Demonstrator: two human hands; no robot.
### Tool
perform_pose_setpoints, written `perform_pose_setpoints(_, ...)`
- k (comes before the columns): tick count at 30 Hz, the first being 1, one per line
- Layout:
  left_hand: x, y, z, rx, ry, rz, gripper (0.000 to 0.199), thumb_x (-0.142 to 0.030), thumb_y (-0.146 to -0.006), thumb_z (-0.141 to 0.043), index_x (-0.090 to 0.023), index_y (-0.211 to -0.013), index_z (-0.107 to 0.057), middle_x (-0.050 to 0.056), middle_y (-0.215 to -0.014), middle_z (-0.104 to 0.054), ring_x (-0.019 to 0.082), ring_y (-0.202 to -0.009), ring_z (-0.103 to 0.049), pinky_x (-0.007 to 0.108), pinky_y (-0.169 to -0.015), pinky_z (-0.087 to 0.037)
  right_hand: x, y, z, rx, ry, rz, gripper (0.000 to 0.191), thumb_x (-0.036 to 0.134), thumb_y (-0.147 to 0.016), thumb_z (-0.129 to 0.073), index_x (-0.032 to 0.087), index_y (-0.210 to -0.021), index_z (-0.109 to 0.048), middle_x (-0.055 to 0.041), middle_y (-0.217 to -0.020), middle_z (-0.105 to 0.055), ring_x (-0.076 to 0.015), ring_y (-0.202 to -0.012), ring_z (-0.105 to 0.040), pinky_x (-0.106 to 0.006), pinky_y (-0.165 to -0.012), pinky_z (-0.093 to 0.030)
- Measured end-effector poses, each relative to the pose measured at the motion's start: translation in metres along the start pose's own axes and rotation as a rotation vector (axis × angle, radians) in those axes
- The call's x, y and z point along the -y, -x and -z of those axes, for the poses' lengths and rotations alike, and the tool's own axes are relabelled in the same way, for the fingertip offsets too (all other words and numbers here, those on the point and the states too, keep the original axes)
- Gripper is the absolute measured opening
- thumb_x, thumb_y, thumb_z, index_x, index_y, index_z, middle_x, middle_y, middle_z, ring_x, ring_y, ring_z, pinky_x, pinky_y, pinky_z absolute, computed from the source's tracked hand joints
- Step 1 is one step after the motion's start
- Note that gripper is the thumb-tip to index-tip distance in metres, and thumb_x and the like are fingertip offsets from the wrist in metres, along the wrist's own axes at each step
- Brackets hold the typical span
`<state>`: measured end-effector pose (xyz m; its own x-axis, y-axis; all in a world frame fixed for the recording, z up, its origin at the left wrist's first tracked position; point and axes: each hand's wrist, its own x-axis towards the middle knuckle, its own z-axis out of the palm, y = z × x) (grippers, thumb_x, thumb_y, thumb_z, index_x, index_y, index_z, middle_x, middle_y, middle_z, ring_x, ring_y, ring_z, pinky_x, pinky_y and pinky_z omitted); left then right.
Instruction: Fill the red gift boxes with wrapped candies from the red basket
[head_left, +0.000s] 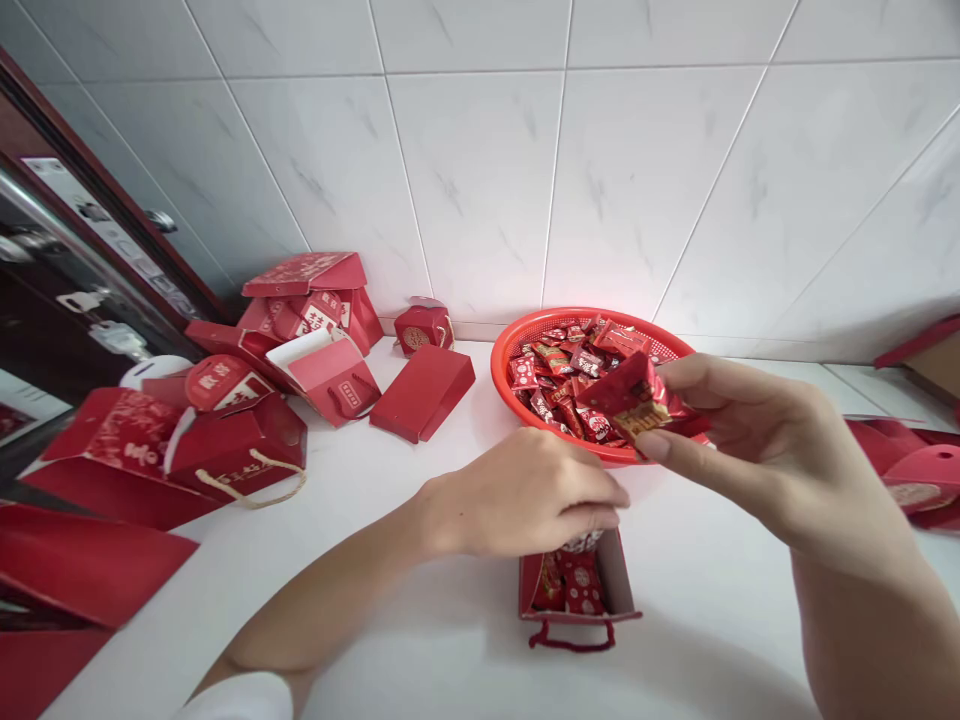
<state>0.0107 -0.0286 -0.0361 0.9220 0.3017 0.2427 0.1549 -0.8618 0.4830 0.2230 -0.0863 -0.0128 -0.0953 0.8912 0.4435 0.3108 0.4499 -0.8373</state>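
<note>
My left hand [517, 492] is over a small open red box [624, 585] with a red cord handle, its fingers curled together. A dark-and-white patterned wrapper [583, 541] shows just under the fingertips; whether they grip it is hidden. Inside the box lie wrapped candies, among them a red dotted candy [583, 583]. My right hand [757, 460] pinches a red and gold candy packet [634, 402] between thumb and fingers, in front of the red basket's right side. The red plastic basket [504, 368] holds many red-wrapped candies [551, 385].
Several red gift boxes stand at the left, including a rope-handled box [247, 455] and a large box [307, 275] full of cards. A flat red box [424, 393] and a small box [422, 327] are near the tiled wall [472, 180]. More red packaging [911, 465] lies right.
</note>
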Motion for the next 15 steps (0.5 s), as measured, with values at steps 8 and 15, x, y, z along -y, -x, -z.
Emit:
perform_pose_setpoints(8, 0.0047, -0.0108, 0.0074, 0.556, -0.070, 0.134, 0.037, -0.002, -0.082, -0.060, -0.018, -0.058, -0.038, -0.003, -0.061, -0.054, 0.013, -0.056, -0.047, 0.031, -0.050, -0.029, 0.0031, 0.0030, -0.0011, 0.277, 0.211, 0.033, 0.017, 0.020, -0.090, -0.074, 0.024, -0.106, -0.073, -0.0004, -0.097, -0.076, -0.0184, -0.087, -0.070, -0.029, -0.077, -0.059)
perform_pose_setpoints(15, -0.0040, -0.0060, 0.0052, 0.657, -0.174, 0.442, 0.031, 0.001, -0.068, -0.059, -0.021, -0.063, -0.038, -0.001, -0.063, -0.048, 0.014, -0.053, -0.041, 0.028, -0.043, -0.025, 0.0028, 0.0018, -0.0044, 0.346, 0.230, 0.014, 0.019, 0.017, -0.091, -0.071, 0.025, -0.109, -0.073, 0.0001, -0.103, -0.078, -0.0181, -0.090, -0.072, -0.027, -0.077, -0.059)
